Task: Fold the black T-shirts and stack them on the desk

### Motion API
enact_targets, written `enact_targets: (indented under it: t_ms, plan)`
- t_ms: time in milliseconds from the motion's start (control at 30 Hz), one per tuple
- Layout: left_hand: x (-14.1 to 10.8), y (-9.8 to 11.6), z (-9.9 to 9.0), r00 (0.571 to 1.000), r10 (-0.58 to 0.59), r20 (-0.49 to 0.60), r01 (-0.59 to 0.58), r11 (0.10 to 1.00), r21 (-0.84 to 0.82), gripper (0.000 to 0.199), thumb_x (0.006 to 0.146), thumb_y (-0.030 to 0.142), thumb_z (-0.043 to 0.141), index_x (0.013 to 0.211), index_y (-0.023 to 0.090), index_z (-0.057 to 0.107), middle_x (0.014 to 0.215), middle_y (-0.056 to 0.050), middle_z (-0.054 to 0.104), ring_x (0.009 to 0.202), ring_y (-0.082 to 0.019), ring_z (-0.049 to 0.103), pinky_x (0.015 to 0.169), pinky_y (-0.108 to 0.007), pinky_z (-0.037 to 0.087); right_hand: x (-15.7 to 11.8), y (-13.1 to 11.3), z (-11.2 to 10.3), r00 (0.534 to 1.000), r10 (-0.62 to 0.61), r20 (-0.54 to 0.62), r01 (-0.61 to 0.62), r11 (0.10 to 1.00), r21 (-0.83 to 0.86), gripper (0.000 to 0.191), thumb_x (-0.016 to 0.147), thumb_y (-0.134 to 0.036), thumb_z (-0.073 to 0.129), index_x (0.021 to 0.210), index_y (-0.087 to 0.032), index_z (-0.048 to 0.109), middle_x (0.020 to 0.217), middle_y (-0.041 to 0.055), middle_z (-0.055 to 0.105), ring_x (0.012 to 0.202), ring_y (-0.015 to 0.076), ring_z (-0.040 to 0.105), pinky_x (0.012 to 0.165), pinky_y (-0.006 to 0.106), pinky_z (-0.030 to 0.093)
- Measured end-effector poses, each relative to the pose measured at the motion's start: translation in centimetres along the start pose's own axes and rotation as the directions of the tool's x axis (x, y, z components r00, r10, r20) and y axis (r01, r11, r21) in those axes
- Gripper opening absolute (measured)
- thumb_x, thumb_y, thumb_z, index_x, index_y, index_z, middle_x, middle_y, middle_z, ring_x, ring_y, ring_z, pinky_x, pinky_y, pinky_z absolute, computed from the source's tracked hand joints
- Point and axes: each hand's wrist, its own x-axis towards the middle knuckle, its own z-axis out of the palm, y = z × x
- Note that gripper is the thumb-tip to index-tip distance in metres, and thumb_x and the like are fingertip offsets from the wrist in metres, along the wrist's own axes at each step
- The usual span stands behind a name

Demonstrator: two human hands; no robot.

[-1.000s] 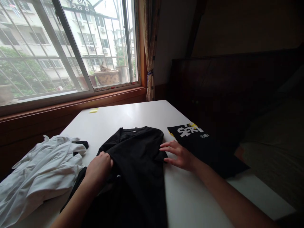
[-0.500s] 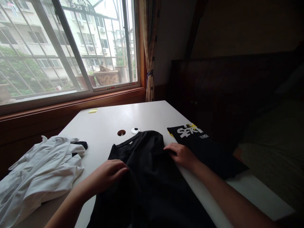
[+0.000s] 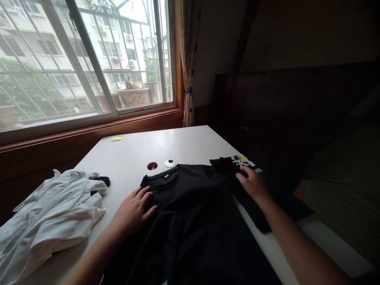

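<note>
Black shirt (image 3: 192, 202) cloth should crease less under even tension, left hand (image 3: 133, 208) spread near the collar (image 3: 162, 183), right hand (image 3: 253, 184) pinching a sleeve (image 3: 227, 176).

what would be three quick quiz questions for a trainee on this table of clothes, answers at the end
1. Which hand is nearer the neckline of the black shirt?
a) the left hand
b) the right hand
c) both equally
2. True or false: the black shirt partly overlaps the dark printed garment.
3. Fill in the blank: beyond the shirt, the white table shows a round ____ beside a pale disc.

Key: 1 a; 2 true; 3 hole
</note>
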Motion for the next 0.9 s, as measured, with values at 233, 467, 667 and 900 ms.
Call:
enact_targets:
  t_ms: [233, 467, 667, 900]
  plan:
    - [0.0, 0.1, 0.6, 1.000, -0.026, 0.002, 0.026, 0.995, -0.093, 0.048, 0.092, 0.050, 0.057, 0.127, 0.016, 0.057, 0.150, -0.016, 0.051, 0.140, -0.038, 0.043, 0.114, -0.054, 0.041, -0.5, 0.1, 1.4, 0.998, -0.060, 0.012, 0.059, 0.997, 0.039, 0.060, 0.082, -0.046, 0.063, 0.137, -0.023, 0.053, 0.120, 0.0140, 0.068, 0.109, 0.0342, 0.065, 0.093, 0.050, 0.052]
    - [0.0, -1.1, 0.2, 0.999, -0.032, -0.032, 0.026, 0.983, -0.180, 0.043, 0.081, 0.019, 0.051, 0.124, 0.020, 0.052, 0.140, -0.014, 0.053, 0.125, -0.030, 0.056, 0.106, -0.047, 0.048, 0.0, 0.8, 1.2, 1.000, -0.021, -0.015, 0.022, 0.997, 0.072, 0.053, 0.087, -0.035, 0.058, 0.138, -0.024, 0.055, 0.125, 0.0142, 0.068, 0.121, 0.0356, 0.061, 0.099, 0.050, 0.049]
    - [0.0, -3.8, -1.1, 0.989, -0.141, -0.051, 0.125, 0.963, -0.240, 0.053, 0.085, 0.019, 0.042, 0.137, 0.021, 0.048, 0.113, -0.010, 0.059, 0.091, -0.024, 0.067, 0.083, -0.042, 0.055, 0.8, 1.5, 0.0, 0.995, 0.054, -0.079, -0.047, 0.995, 0.092, 0.052, 0.086, -0.033, 0.059, 0.137, -0.025, 0.056, 0.125, 0.0127, 0.068, 0.116, 0.0341, 0.064, 0.098, 0.049, 0.049]
    - [0.3, -4.3, -2.5, 0.969, -0.240, -0.067, 0.194, 0.895, -0.401, 0.029, 0.093, 0.041, 0.048, 0.110, 0.021, 0.060, 0.092, -0.004, 0.065, 0.078, -0.020, 0.066, 0.073, -0.033, 0.054, 1.0, 2.1, 0.0, 0.989, 0.136, -0.050, -0.134, 0.990, 0.046, 0.055, 0.085, -0.033, 0.060, 0.140, -0.026, 0.054, 0.125, 0.0145, 0.067, 0.122, 0.0338, 0.061, 0.100, 0.047, 0.047]
